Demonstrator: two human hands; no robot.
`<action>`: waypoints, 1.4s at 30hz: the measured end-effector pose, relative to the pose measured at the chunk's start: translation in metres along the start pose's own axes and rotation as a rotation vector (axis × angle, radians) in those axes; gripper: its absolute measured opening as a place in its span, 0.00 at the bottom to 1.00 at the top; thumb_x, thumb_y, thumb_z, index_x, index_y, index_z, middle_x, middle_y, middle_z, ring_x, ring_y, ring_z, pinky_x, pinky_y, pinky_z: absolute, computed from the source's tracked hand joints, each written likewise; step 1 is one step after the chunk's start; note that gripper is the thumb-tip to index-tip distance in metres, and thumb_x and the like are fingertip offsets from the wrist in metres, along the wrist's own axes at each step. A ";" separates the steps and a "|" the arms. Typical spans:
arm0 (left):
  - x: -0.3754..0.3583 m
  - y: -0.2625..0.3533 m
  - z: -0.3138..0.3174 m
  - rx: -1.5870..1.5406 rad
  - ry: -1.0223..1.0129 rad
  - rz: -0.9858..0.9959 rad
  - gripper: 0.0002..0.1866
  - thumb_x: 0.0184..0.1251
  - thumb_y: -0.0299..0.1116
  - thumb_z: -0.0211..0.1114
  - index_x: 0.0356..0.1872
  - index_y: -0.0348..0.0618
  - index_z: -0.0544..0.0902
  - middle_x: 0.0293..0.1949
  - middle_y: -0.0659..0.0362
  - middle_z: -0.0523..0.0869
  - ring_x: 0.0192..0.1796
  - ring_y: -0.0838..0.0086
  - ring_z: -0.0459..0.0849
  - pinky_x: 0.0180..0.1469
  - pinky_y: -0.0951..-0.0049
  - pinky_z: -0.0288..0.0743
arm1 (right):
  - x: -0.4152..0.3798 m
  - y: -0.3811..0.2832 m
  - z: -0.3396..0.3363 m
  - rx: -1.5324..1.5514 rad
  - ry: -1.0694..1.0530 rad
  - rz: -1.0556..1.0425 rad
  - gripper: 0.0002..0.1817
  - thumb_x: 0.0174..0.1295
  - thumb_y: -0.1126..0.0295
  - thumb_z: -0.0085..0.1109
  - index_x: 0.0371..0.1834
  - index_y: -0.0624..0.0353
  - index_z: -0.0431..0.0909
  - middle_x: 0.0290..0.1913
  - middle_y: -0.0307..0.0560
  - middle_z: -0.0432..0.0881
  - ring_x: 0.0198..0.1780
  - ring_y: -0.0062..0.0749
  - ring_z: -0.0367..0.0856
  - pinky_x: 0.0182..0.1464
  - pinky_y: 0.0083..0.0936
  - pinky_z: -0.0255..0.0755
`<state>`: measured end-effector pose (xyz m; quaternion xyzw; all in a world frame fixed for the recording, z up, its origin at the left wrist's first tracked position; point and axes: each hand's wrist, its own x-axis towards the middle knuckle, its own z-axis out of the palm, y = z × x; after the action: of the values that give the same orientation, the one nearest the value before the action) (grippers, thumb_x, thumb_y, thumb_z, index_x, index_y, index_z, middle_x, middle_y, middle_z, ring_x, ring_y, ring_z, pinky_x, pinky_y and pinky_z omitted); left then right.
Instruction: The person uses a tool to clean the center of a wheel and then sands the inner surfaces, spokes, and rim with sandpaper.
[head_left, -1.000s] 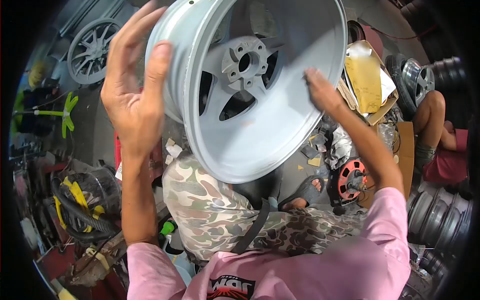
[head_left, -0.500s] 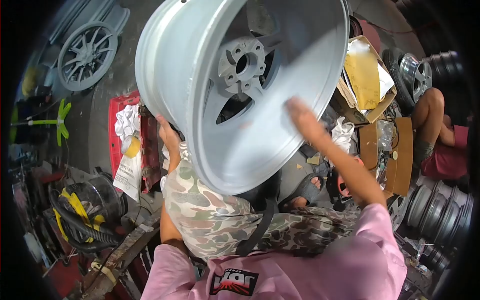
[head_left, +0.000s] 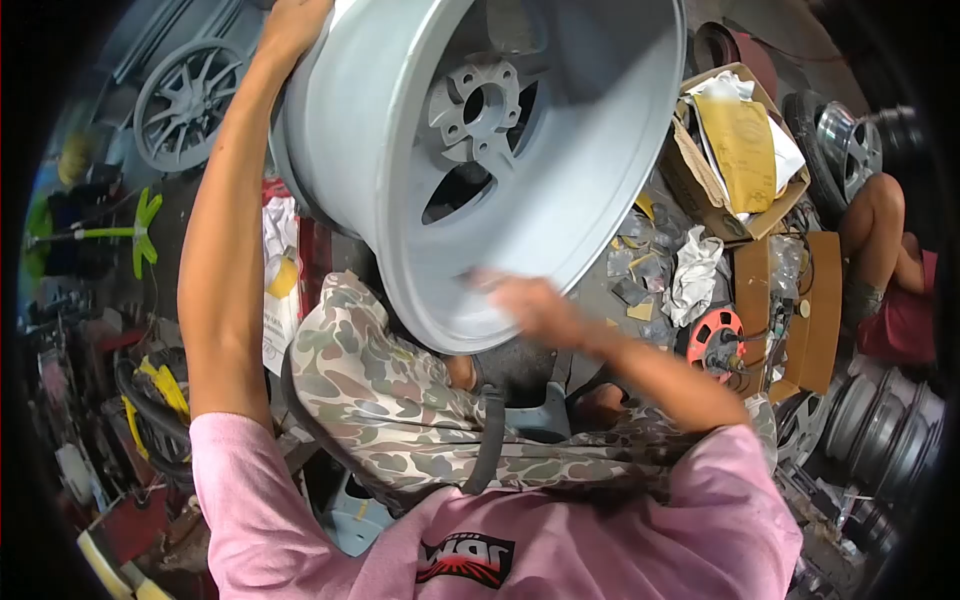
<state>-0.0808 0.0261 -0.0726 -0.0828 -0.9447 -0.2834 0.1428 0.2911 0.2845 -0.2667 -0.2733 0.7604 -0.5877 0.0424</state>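
Note:
A large grey wheel rim (head_left: 330, 130) stands tilted before me, its open barrel facing my right side and its hub with bolt holes visible inside. My left hand (head_left: 298, 22) grips the rim's outer edge at the upper left; its fingertips are partly cut off by the frame. Inside the barrel's lower lip, my right hand (head_left: 535, 308) is closed and blurred by motion. Something small and dark shows at its fingertips against the grey surface, too smeared to name.
To the right, a cardboard box (head_left: 680, 185) holds papers, and another open carton (head_left: 808, 310) stands nearer. A white cloth (head_left: 697, 275) and a red reel (head_left: 716, 340) lie beside them. A seated person's knee (head_left: 876, 205) and stacked rims (head_left: 870, 420) are farther right. Another spoked wheel (head_left: 185, 100) leans at left.
My left hand has gone from the rim's lower left side up to its upper edge. My right hand has moved down and left inside the barrel. The rim has shifted slightly left and up.

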 end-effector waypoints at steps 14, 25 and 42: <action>-0.013 0.012 -0.004 0.071 0.059 0.012 0.38 0.71 0.63 0.56 0.30 0.27 0.86 0.31 0.36 0.86 0.37 0.51 0.88 0.45 0.55 0.75 | 0.092 -0.017 0.039 -0.083 0.091 0.338 0.11 0.65 0.72 0.54 0.44 0.59 0.85 0.54 0.53 0.84 0.52 0.50 0.83 0.55 0.37 0.78; -0.016 0.007 0.000 0.127 0.073 0.101 0.37 0.72 0.62 0.55 0.28 0.28 0.85 0.30 0.36 0.86 0.37 0.47 0.88 0.44 0.54 0.75 | 0.063 0.139 -0.056 -0.909 0.140 0.143 0.12 0.64 0.71 0.52 0.41 0.60 0.86 0.52 0.59 0.83 0.55 0.54 0.81 0.61 0.44 0.73; -0.022 0.018 -0.001 0.037 0.026 0.002 0.37 0.72 0.62 0.55 0.29 0.28 0.86 0.30 0.37 0.86 0.37 0.47 0.87 0.45 0.52 0.75 | 0.050 0.081 -0.005 -0.534 -0.080 -0.059 0.12 0.67 0.72 0.53 0.49 0.64 0.82 0.52 0.55 0.84 0.53 0.49 0.82 0.58 0.45 0.74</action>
<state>-0.0555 0.0390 -0.0698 -0.0774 -0.9477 -0.2669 0.1571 0.2170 0.2782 -0.3263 -0.3197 0.8778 -0.3563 -0.0185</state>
